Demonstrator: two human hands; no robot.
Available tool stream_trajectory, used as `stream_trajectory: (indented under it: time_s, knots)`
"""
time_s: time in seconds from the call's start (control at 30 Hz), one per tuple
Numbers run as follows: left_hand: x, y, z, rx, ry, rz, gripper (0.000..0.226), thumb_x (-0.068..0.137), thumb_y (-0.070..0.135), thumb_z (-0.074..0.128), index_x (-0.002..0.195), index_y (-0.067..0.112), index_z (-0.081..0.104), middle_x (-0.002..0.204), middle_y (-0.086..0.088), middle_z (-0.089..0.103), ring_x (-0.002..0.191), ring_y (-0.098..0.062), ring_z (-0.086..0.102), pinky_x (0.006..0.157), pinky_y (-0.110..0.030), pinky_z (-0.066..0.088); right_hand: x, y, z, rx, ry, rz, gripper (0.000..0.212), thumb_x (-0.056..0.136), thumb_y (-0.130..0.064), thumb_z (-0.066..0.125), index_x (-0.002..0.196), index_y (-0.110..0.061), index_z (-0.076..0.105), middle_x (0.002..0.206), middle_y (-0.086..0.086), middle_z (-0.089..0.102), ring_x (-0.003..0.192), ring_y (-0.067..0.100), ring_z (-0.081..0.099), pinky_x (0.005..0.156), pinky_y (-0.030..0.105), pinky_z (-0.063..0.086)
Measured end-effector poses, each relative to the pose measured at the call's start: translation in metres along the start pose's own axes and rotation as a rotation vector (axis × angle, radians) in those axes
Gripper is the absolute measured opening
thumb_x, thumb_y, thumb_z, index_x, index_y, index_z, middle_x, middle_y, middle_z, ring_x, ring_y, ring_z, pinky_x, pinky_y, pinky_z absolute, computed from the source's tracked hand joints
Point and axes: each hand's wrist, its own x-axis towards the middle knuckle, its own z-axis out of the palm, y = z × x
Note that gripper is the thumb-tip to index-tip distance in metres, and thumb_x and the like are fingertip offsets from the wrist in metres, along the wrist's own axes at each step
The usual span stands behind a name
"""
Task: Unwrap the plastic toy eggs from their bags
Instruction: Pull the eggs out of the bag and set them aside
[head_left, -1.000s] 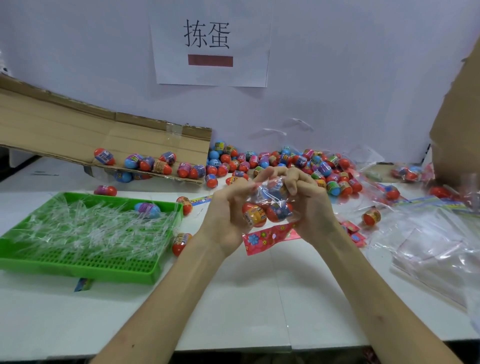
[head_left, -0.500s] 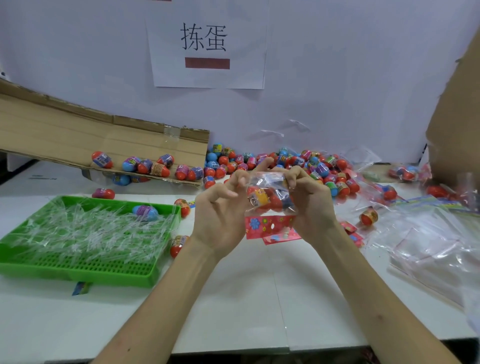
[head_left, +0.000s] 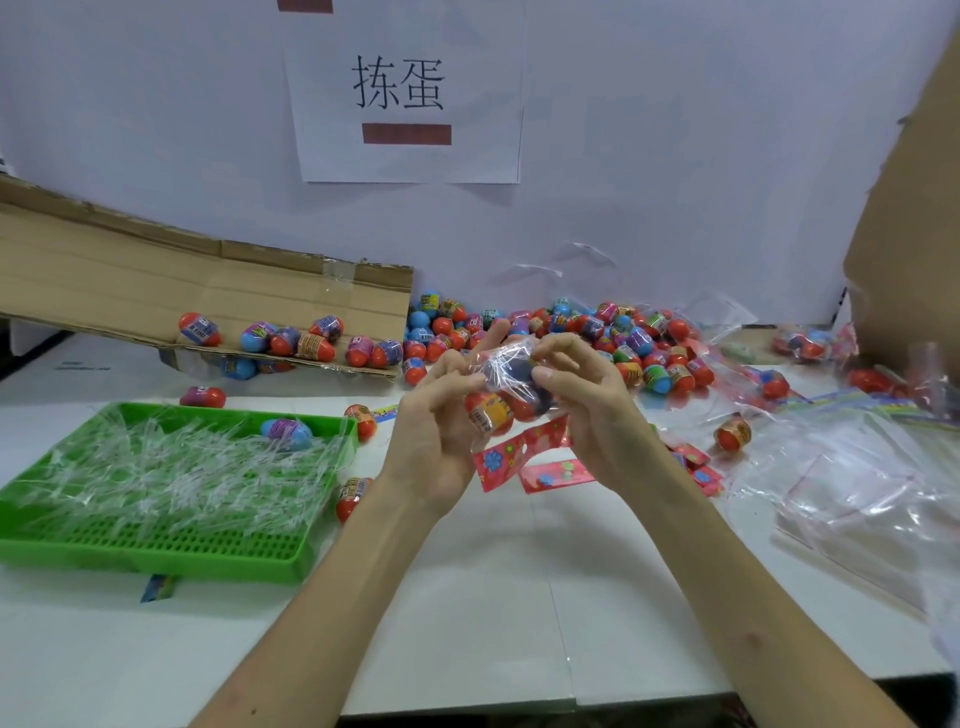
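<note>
White table (head_left: 467, 597), left hand (head_left: 431, 436) and right hand (head_left: 589, 410) pinch crinkly bag (head_left: 506, 371), perhaps three eggs (head_left: 488, 413)

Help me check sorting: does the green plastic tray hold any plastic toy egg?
Yes, one blue and purple plastic toy egg lies on the clear plastic strips in the green plastic tray.

place: small sorting and packing workshop | evidence: white worktop (head_left: 467, 597); printed paper label (head_left: 410, 93) on wall (head_left: 675, 156); heap of toy eggs (head_left: 623, 343); flattened cardboard (head_left: 156, 291); green tray (head_left: 156, 558) of plastic strips (head_left: 156, 467); loose clear bags (head_left: 857, 493)
</note>
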Motion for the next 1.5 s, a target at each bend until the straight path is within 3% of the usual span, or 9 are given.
stream_trajectory:
  time_s: [0.17, 0.3, 0.43, 0.5, 0.6, 0.77, 0.93, 1.27, 1.5]
  knots:
    - [0.002, 0.003, -0.002, 0.038, 0.016, 0.024, 0.025, 0.085, -0.001, 0.057, 0.082, 0.018, 0.041, 0.142, -0.009, 0.063, 0.121, -0.031, 0.067, 0.094, -0.045, 0.058, 0.001, -0.002, 0.004, 0.003, 0.08, 0.156, 0.059, 0.079, -0.014, 0.074, 0.134, -0.013, 0.054, 0.129, 0.017, 0.062, 0.11, 0.032, 0.067, 0.078, 0.04, 0.058]
    - [0.005, 0.003, -0.003, 0.101, 0.043, 0.058, 0.022, 0.081, -0.002, 0.062, 0.081, 0.019, 0.056, 0.13, -0.006, 0.071, 0.112, -0.027, 0.072, 0.077, -0.037, 0.061, 0.001, 0.0, 0.005, -0.03, 0.123, 0.14, 0.014, 0.093, -0.004, 0.068, 0.107, -0.007, 0.065, 0.11, 0.018, 0.068, 0.096, 0.03, 0.066, 0.074, 0.038, 0.057]
    - [0.01, -0.004, -0.004, 0.4, 0.23, 0.189, 0.023, 0.089, -0.005, 0.067, 0.092, 0.015, 0.058, 0.135, -0.01, 0.065, 0.116, -0.029, 0.069, 0.085, -0.039, 0.061, 0.001, 0.005, 0.005, -0.125, 0.257, 0.043, 0.01, 0.091, -0.004, 0.072, 0.095, -0.011, 0.067, 0.102, 0.015, 0.07, 0.1, 0.036, 0.069, 0.092, 0.047, 0.056]
    - [0.013, -0.009, -0.006, 0.597, 0.394, 0.221, 0.019, 0.091, 0.004, 0.072, 0.097, 0.015, 0.057, 0.123, -0.01, 0.068, 0.112, -0.029, 0.069, 0.091, -0.045, 0.06, 0.001, 0.004, 0.002, -0.184, 0.323, -0.017, 0.008, 0.09, -0.006, 0.074, 0.093, -0.01, 0.068, 0.101, 0.018, 0.071, 0.099, 0.038, 0.071, 0.091, 0.046, 0.058]
    - [0.013, -0.013, -0.008, 0.73, 0.503, 0.163, 0.022, 0.092, 0.025, 0.075, 0.096, 0.012, 0.058, 0.105, -0.01, 0.069, 0.102, -0.025, 0.071, 0.081, -0.04, 0.064, 0.003, 0.005, 0.0, -0.269, 0.372, -0.094, 0.007, 0.09, -0.011, 0.075, 0.093, -0.012, 0.068, 0.101, 0.017, 0.07, 0.094, 0.03, 0.073, 0.088, 0.038, 0.061]
    - [0.013, -0.015, -0.007, 0.764, 0.471, 0.086, 0.022, 0.099, 0.032, 0.066, 0.093, 0.011, 0.071, 0.1, -0.009, 0.075, 0.096, -0.02, 0.074, 0.068, -0.028, 0.062, 0.005, 0.009, -0.002, -0.324, 0.39, -0.16, 0.007, 0.092, -0.012, 0.074, 0.09, -0.016, 0.068, 0.089, -0.001, 0.07, 0.087, 0.014, 0.073, 0.078, 0.019, 0.057]
    - [0.012, -0.012, -0.006, 0.743, 0.485, 0.093, 0.014, 0.102, 0.029, 0.062, 0.096, 0.017, 0.066, 0.099, -0.004, 0.075, 0.091, -0.018, 0.075, 0.065, -0.024, 0.059, 0.006, 0.011, -0.004, -0.256, 0.336, -0.068, 0.011, 0.1, -0.017, 0.063, 0.09, -0.015, 0.068, 0.084, -0.001, 0.067, 0.092, 0.024, 0.067, 0.088, 0.04, 0.056]
    - [0.012, 0.006, -0.012, 0.545, 0.292, -0.051, 0.02, 0.104, 0.022, 0.058, 0.085, 0.016, 0.058, 0.085, -0.001, 0.072, 0.078, -0.021, 0.074, 0.066, -0.036, 0.063, 0.007, -0.001, -0.007, 0.114, 0.182, 0.221, 0.02, 0.105, -0.012, 0.05, 0.103, -0.002, 0.067, 0.09, 0.007, 0.071, 0.079, 0.015, 0.072, 0.067, 0.027, 0.059]
    - [0.014, 0.009, -0.016, 0.397, 0.216, -0.108, 0.02, 0.103, 0.008, 0.055, 0.083, 0.009, 0.053, 0.096, -0.011, 0.069, 0.076, -0.021, 0.075, 0.066, -0.027, 0.06, 0.007, -0.004, -0.011, 0.22, 0.132, 0.296, 0.023, 0.104, -0.012, 0.05, 0.114, -0.001, 0.067, 0.091, 0.008, 0.076, 0.079, 0.018, 0.074, 0.067, 0.03, 0.061]
